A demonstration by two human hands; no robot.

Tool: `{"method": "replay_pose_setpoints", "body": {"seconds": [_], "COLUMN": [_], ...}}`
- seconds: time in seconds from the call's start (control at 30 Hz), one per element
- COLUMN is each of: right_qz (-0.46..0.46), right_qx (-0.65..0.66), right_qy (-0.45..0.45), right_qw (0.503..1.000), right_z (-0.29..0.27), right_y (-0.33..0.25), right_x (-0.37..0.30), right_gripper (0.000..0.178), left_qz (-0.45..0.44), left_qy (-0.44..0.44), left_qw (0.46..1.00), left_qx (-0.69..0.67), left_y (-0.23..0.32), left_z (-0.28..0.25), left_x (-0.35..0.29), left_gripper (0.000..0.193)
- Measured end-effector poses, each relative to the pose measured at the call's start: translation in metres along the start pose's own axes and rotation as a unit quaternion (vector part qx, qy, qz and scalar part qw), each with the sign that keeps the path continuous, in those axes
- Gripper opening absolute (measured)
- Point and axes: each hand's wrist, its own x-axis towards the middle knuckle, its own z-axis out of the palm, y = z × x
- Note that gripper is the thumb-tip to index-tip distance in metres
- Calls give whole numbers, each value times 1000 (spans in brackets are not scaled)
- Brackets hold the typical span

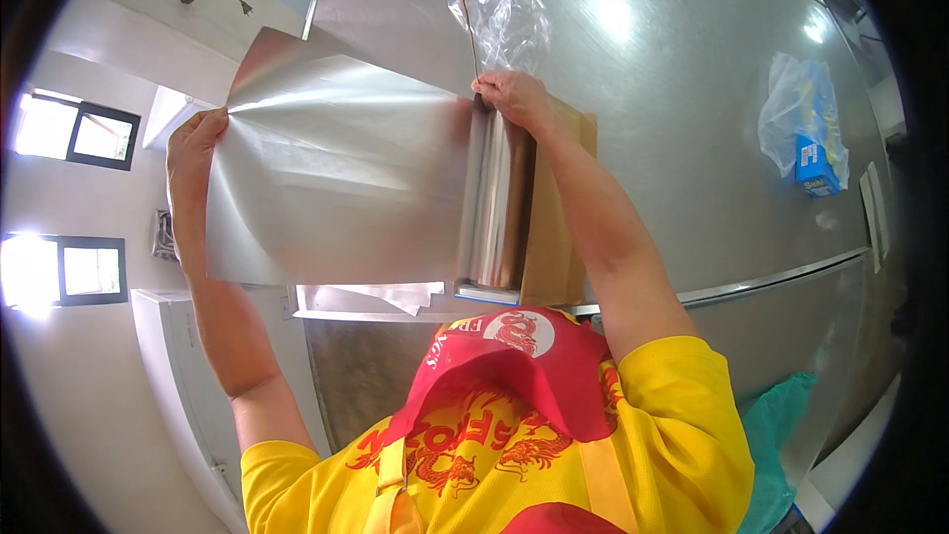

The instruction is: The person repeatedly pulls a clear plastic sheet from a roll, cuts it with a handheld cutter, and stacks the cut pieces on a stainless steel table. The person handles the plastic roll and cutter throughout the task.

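Observation:
A wide sheet of aluminium foil [336,178] stretches leftward from a foil roll [491,208]. The roll lies in a long cardboard box, its brown flap [559,227] folded out to the right. My left hand [193,153] pinches the sheet's left edge, creasing the foil there. At the far end of the roll, my right hand [514,99] is closed on the box's end; its fingertips are partly hidden. From beside those fingers a thin brown strip [465,10] sticks up and away; whether I hold it is unclear.
Crumpled clear plastic [504,20] lies beyond my right hand on the steel table [672,119]. Further right is a blue box [817,168] in a thin plastic bag [786,109]. White paper [376,295] lies at the near edge. A green bag [781,425] hangs at the lower right.

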Motion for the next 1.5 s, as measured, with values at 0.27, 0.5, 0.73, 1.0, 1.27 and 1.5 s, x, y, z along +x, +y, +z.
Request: {"method": "replay_pose_setpoints", "body": {"seconds": [0.27, 0.5, 0.73, 1.0, 1.27, 1.5], "right_qz": [21, -13, -1, -7, 9, -1], "right_qx": [9, -23, -9, -15, -27, -17], "right_qy": [-41, -20, -19, -29, -26, -17], "right_qw": [999, 999, 1000, 999, 999, 1000], "right_z": [2, -1, -1, 1, 1, 3], "right_y": [-5, 10, 17, 3, 8, 8], "right_x": [4, 3, 3, 5, 3, 7], "right_gripper": [28, 27, 28, 31, 33, 31], "left_qz": [-41, -166, -149, 85, 359, 318], "left_qy": [19, 92, 172, 302, -77, -108], "left_qw": [985, 951, 932, 848, 904, 823], "left_qx": [167, 245, 282, 427, 219, 458], "left_y": [-283, -383, -337, -332, -131, -123], "left_z": [-32, 20, 47, 75, 254, 299], "left_x": [78, 23, 11, -6, -161, -138], "left_gripper": [18, 24, 21, 27, 24, 24]}}
